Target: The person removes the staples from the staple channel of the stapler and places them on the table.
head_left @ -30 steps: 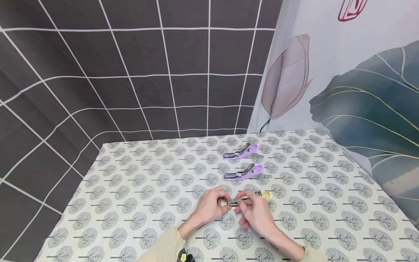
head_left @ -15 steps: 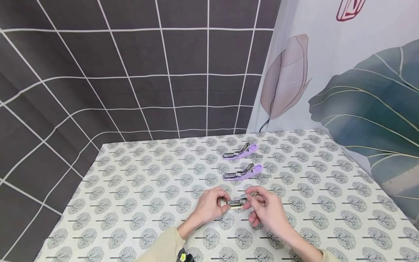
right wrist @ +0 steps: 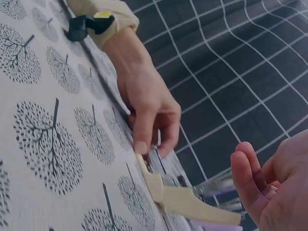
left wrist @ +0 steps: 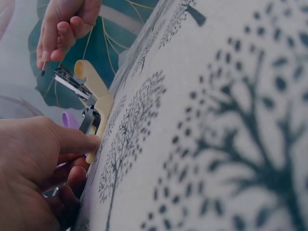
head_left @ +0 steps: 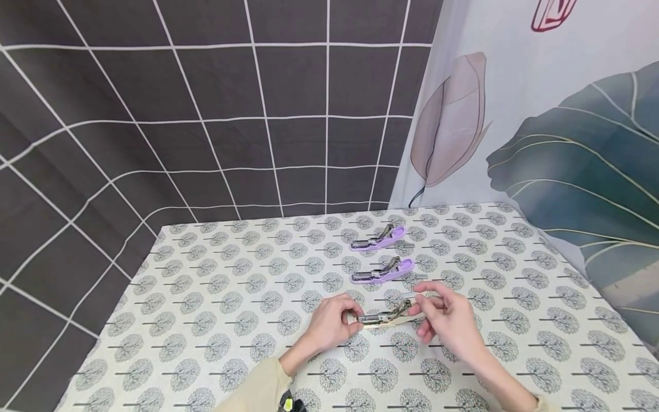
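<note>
A cream stapler (head_left: pixel 378 320) lies on the table with its metal top raised at an angle, as the left wrist view also shows on the stapler (left wrist: pixel 102 98). My left hand (head_left: pixel 332 321) pinches its front end between thumb and fingers. Just right of the stapler's raised top, my right hand (head_left: pixel 445 315) is up off the cloth. Its thumb and forefinger pinch a thin grey strip (head_left: pixel 409 295), which looks like a row of staples. In the right wrist view the strip is hidden, while the cream stapler (right wrist: pixel 192 202) shows beside my right fingers (right wrist: pixel 248 173).
Behind the cream stapler lie two opened purple staplers (head_left: pixel 383 272), one beyond the other. A small grey strip (head_left: pixel 420 277) lies next to the nearer one. The tree-print cloth (head_left: pixel 216 320) covers the table, and a dark gridded curtain (head_left: pixel 298 143) hangs behind.
My right hand has moved right, off the stapler's middle and past its raised top, carrying the grey strip. The left hand has kept its hold on the front end.
</note>
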